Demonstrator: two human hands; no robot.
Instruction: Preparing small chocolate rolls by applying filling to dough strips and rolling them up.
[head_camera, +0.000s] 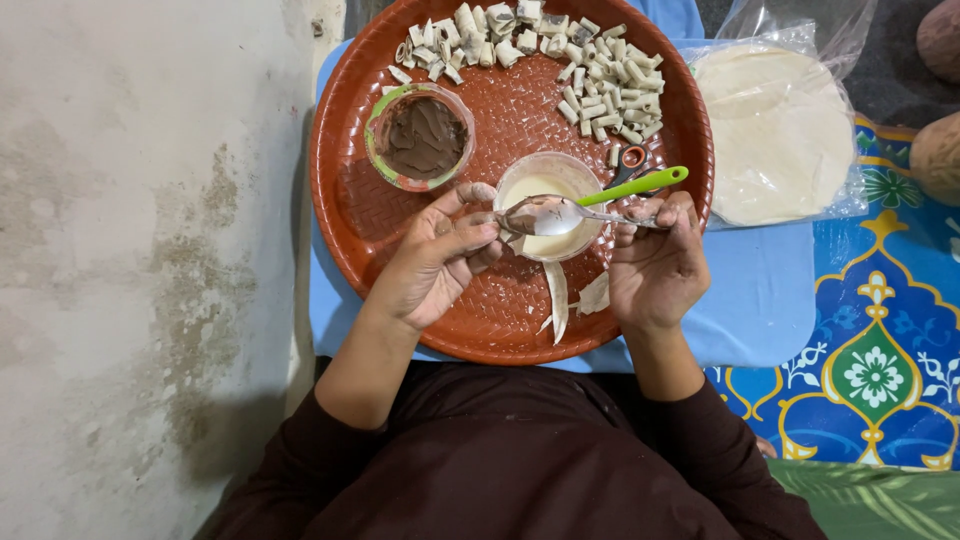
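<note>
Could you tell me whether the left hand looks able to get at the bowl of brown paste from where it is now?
Probably yes: the left hand is just below the bowl of brown paste, with only bare tray between.

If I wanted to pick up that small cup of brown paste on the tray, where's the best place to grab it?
Grip the cup by its rim, fingers across opposite sides, coming straight down from above. It stands upright and open-topped on the tray, so a side push might tip or slide it. The left side looks freest; rolled pieces and the left hand lie on the others.
</note>
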